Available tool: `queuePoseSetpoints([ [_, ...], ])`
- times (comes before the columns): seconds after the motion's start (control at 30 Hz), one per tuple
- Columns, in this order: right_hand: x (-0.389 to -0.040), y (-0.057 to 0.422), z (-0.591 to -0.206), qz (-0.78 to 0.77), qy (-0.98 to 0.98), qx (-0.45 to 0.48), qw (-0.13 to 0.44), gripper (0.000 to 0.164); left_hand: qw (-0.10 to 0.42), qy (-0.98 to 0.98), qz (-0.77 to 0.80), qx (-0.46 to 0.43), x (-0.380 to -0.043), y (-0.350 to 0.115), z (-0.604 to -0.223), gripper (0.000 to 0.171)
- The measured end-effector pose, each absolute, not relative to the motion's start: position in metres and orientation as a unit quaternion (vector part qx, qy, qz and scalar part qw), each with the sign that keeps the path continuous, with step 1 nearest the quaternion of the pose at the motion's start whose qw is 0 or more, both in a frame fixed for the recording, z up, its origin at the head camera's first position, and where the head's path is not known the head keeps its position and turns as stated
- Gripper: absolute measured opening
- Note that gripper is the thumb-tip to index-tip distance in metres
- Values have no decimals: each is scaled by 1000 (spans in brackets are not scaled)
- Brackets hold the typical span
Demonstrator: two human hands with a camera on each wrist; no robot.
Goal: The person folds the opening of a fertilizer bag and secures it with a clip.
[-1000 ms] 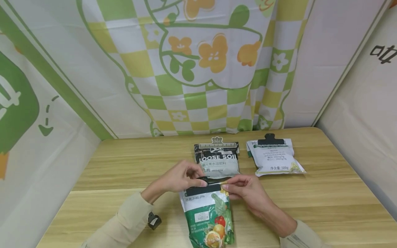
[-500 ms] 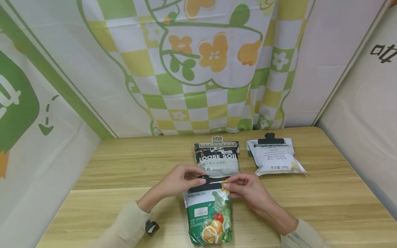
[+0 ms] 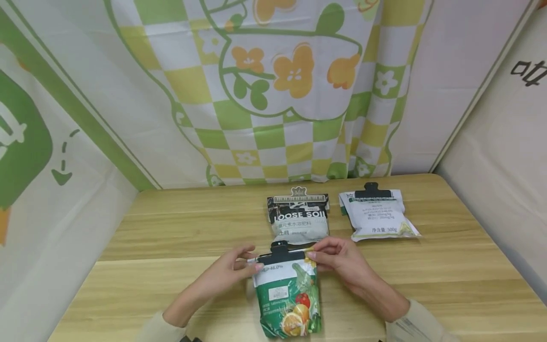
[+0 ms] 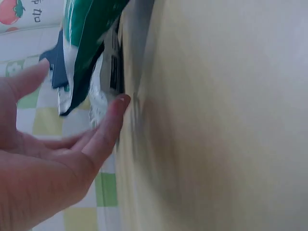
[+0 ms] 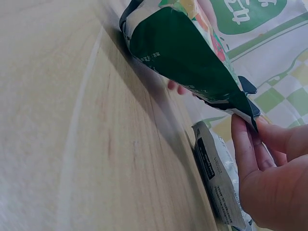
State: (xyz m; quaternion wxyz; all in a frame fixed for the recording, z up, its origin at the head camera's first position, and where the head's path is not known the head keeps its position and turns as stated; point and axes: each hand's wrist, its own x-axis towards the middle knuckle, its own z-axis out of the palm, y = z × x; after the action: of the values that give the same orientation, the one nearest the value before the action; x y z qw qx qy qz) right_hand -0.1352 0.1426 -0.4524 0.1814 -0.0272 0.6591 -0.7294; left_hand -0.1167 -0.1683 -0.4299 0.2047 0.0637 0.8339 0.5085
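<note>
A green and white pouch printed with fruit and vegetables is in the middle of the head view, tilted up off the table. Across its top edge sits a black bag clip. My right hand pinches the pouch's upper right corner between thumb and fingers, as the right wrist view also shows. My left hand is at the upper left corner. In the left wrist view, the thumb and fingers of the left hand are spread on either side of that corner, with a gap.
Behind the pouch lies a black and grey "LOOSE SOIL" bag with a crown-topped clip. A white 500g bag with a black clip lies to its right. The wooden table ends at a patterned curtain.
My left hand has let go of the black clip and moved left to the pouch's corner. The pouch has shifted slightly. My right hand keeps its pinch on the right corner.
</note>
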Motion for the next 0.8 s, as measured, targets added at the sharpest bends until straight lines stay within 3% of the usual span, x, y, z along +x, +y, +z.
queuePoseSetpoints([
  [0.3, -135, 142, -453, -735, 651, -21, 189, 14, 225, 801, 554, 12, -77, -154, -443, 65],
  [0.57, -134, 142, -452, -739, 646, -24, 192, 15, 226, 824, 520, 7, -70, -145, -443, 61],
  [0.8, -132, 141, -449, -739, 647, -25, 186, 14, 261, 787, 559, 6, -66, -137, -445, 73],
])
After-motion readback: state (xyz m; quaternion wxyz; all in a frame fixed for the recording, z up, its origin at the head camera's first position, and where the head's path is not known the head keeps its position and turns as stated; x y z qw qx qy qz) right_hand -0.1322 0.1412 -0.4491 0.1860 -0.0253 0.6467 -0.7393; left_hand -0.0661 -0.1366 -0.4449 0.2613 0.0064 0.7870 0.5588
